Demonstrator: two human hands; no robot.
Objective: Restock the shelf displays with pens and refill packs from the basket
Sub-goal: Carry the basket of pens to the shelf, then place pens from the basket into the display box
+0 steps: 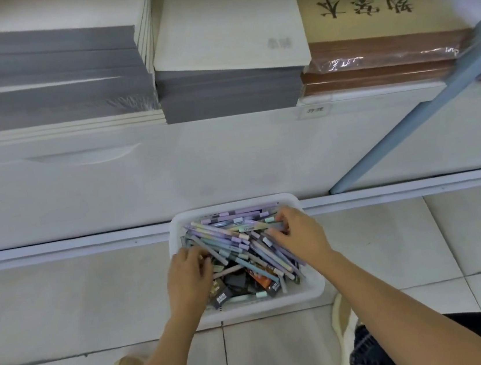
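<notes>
head view, basket: white plastic basket sits on the floor tiles, pushed right up against the base of the shelf.
pens: pastel pens are piled crisscross inside it, way too tangled for me to count.
refill packs: dark refill packs lie at the bottom near edge, mostly buried, and the print is too blurry to read.
left hand: my feed shows the left hand dug into the pile's left side with fingertips hidden among pens, so I honestly can't tell whether it's gripping anything.
right hand: the right hand is at the far right corner, fingers and thumb curled round a few pens.
shelf stock: grey notebook stacks and brown wrapped ones, tops cut off by the frame.
</notes>
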